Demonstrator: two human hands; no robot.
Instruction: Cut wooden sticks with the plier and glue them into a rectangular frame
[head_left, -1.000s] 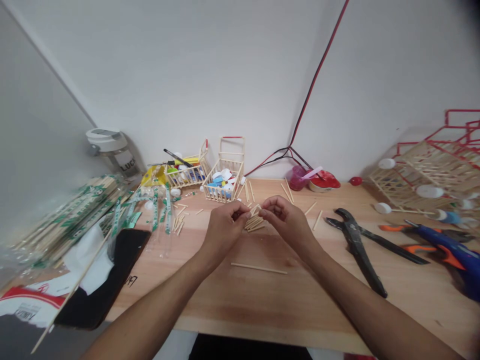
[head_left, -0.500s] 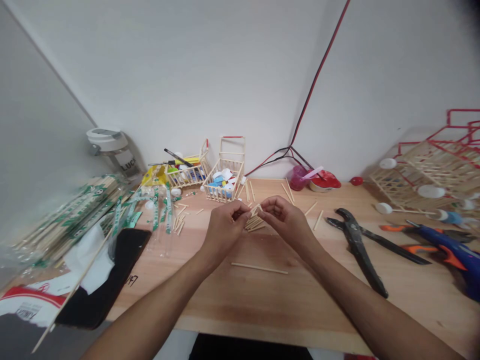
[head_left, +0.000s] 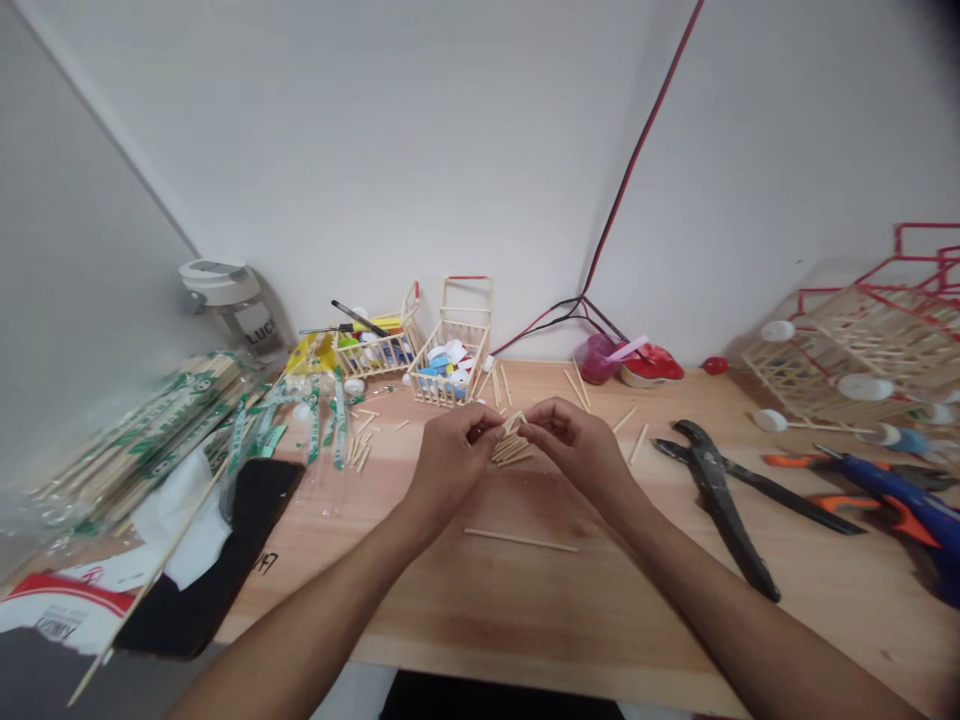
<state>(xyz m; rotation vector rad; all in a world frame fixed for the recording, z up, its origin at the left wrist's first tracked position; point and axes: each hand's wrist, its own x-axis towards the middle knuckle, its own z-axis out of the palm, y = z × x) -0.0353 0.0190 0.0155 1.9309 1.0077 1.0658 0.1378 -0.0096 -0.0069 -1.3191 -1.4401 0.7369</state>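
My left hand [head_left: 455, 447] and my right hand [head_left: 570, 440] meet over the middle of the table, fingertips pinched close together. Between them they grip short wooden sticks [head_left: 514, 421] that join at an angle; how they are joined is too small to make out. Just below and behind the fingers lies a pile of cut wooden sticks [head_left: 511, 452]. One longer stick [head_left: 521, 540] lies alone on the table nearer to me.
Two small stick baskets [head_left: 448, 372] with bottle caps stand at the back. Pliers [head_left: 716, 490], a blue glue gun [head_left: 892, 490] and a larger stick model [head_left: 847, 345] are at right. Packs of skewers [head_left: 161, 420] and a black phone [head_left: 217, 575] lie at left.
Both hands keep the same pinch on the sticks. The whole view has shifted very slightly; nothing on the table has moved.
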